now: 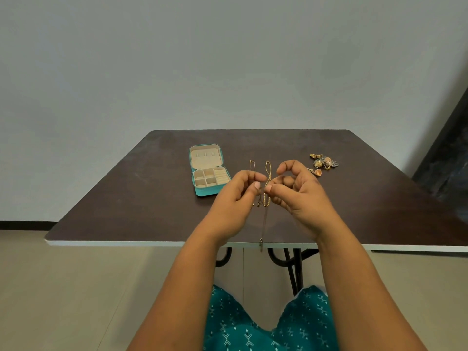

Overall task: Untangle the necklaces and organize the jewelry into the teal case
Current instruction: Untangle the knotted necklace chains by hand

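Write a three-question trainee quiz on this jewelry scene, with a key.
1. True or false: the teal case lies open on the table.
2. What do the left hand and right hand hold between them? A) a ring B) tangled chain necklaces C) the case lid
3. Fill in: the pile of loose jewelry lies toward the table's ___ side, away from the case.

Key: 1 true; 2 B; 3 right.
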